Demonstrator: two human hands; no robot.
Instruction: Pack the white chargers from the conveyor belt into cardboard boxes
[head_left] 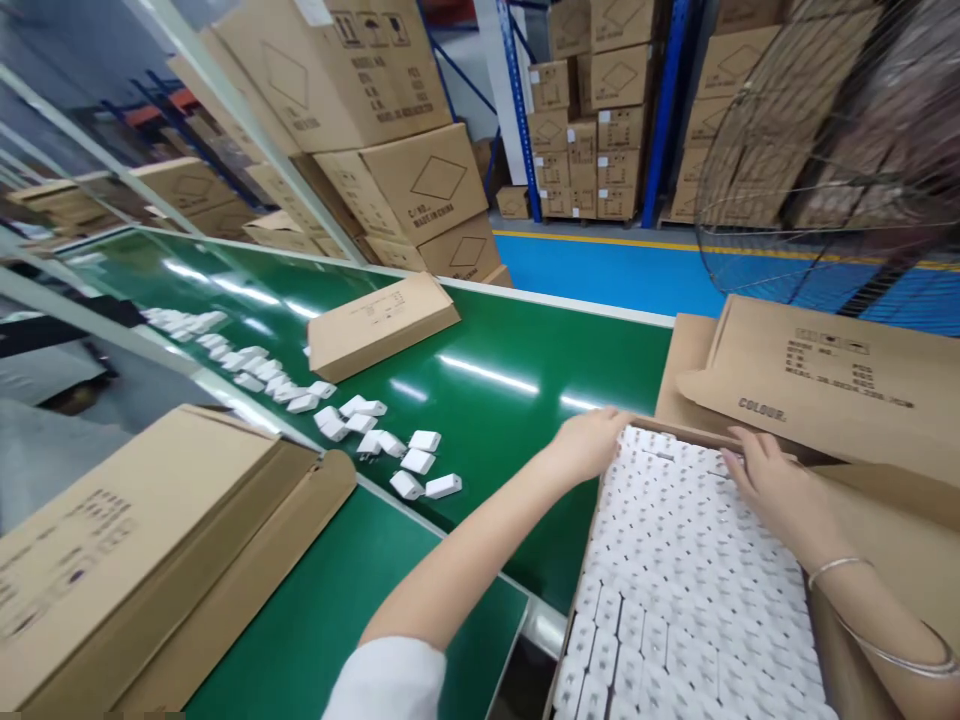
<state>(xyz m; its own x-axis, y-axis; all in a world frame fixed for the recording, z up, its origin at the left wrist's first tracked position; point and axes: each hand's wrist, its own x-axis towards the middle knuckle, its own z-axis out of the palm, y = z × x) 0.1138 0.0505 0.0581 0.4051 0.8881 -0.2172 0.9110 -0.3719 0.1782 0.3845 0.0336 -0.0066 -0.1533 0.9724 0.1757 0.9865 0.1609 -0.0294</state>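
Note:
A cardboard box in front of me is packed with rows of white power adapters, set close together. My left hand is closed on the box's far left corner, its fingertips partly hidden by the wall. At the far rim, toward the right, my right hand grips the edge, with the thumb on the inner side next to the adapters and the other fingers over the rim. Loose white adapters lie scattered on the green conveyor belt to the left.
A flat carton lies across the belt. Another open carton stands at the near left, and a flapped carton at the right. Stacked boxes rise behind the belt. A wire-caged fan stands at the upper right.

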